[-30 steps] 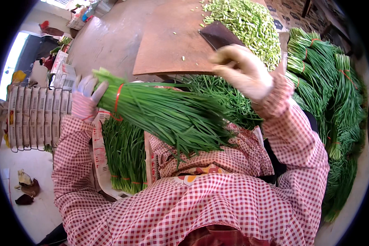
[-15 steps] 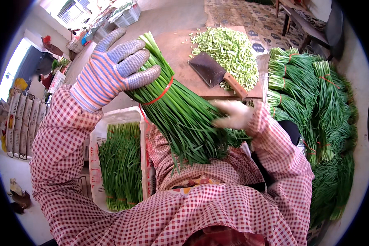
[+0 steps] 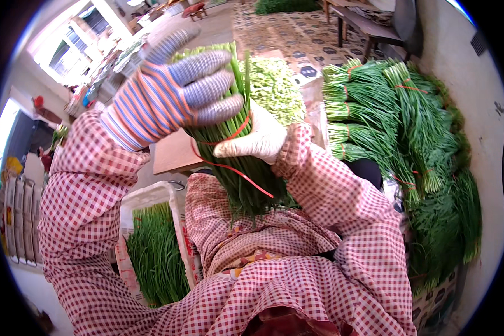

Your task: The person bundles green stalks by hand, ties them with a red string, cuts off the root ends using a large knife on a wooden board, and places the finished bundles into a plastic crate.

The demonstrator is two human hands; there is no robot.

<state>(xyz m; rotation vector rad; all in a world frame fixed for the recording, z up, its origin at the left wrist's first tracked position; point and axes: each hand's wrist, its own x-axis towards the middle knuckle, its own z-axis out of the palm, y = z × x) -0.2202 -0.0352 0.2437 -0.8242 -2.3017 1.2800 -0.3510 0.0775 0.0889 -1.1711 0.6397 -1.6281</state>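
A thick bundle of garlic chives (image 3: 235, 193) is held up in front of my chest, cut ends at the top and leaf tips hanging toward my lap. My left hand (image 3: 176, 92), in a striped knitted glove, is closed around the upper end. Just below, my right hand (image 3: 257, 134) in a white glove grips the bundle's right side, thumb across the front near the tie. A red tie (image 3: 243, 176) circles the stalks, and its loose tail trails down over the leaves. The right fingers behind the bundle are hidden.
Beyond the bundle, pale green chopped pieces (image 3: 277, 87) lie heaped on a wooden board (image 3: 173, 154). At my left stands a white crate (image 3: 180, 224) holding more chives (image 3: 157, 255). Many tied bundles (image 3: 369, 106) are piled at right. A dark bench (image 3: 369, 28) stands farther back.
My right hand has moved from the leafy end up to the tied part and closed on it. The bundle now hangs more upright. The view has shifted, and the cleaver is out of sight.
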